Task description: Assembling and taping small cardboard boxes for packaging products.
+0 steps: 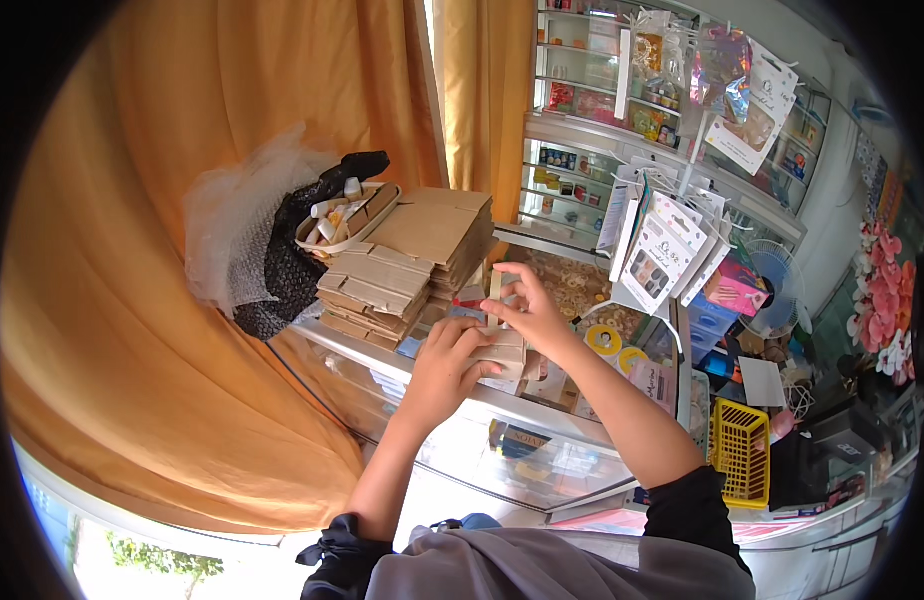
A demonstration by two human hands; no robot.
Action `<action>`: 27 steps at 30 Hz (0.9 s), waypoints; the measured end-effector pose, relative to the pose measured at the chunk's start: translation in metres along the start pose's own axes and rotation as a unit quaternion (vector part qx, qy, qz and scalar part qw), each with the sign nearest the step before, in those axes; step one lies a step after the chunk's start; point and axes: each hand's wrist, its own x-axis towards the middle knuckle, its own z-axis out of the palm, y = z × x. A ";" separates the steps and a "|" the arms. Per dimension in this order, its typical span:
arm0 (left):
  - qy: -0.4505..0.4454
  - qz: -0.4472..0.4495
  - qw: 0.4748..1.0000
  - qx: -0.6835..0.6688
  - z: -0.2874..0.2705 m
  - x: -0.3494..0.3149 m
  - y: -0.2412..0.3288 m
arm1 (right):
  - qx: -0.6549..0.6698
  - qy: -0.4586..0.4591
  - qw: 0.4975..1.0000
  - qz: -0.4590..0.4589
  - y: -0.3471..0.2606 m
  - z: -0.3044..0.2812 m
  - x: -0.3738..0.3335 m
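A small light-brown cardboard box [506, 352] rests at the front edge of the glass counter. My left hand [446, 366] grips it from the left, its fingers bent over the top and the thumb along the near side. Above the box, my right hand [528, 308] pinches a narrow tan strip [495, 292] that stands up from the box top. Whether the strip is tape or a flap, I cannot tell. Left of my hands lie stacks of flattened cardboard boxes [380, 280], with taller folded cardboard [434, 222] behind them.
An oval basket [354, 240] of small white containers sits on the cardboard, beside black bubble wrap [272, 270]. At right, a display rack [650, 262] holds hanging packets. Yellow round items [603, 341] lie near my right forearm. Further right are a yellow basket [740, 455] and a fan [779, 290].
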 end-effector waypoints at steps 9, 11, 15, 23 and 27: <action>0.008 -0.021 0.999 -0.026 0.002 -0.001 0.003 | -0.018 0.085 0.996 -0.003 -0.002 -0.018 0.009; 0.011 -0.031 0.999 -0.040 0.003 -0.002 0.003 | -0.059 0.119 0.991 -0.022 0.004 -0.030 0.013; 0.042 -0.032 0.994 -0.099 0.008 -0.002 -0.001 | -0.167 0.174 0.970 -0.036 0.004 -0.049 0.015; 0.066 -0.047 0.987 -0.141 0.016 -0.007 -0.010 | -0.440 -0.028 0.893 0.092 -0.002 -0.071 0.008; 0.062 -0.045 0.989 -0.127 0.015 -0.006 -0.009 | -0.455 -0.085 0.881 0.100 -0.007 -0.077 0.004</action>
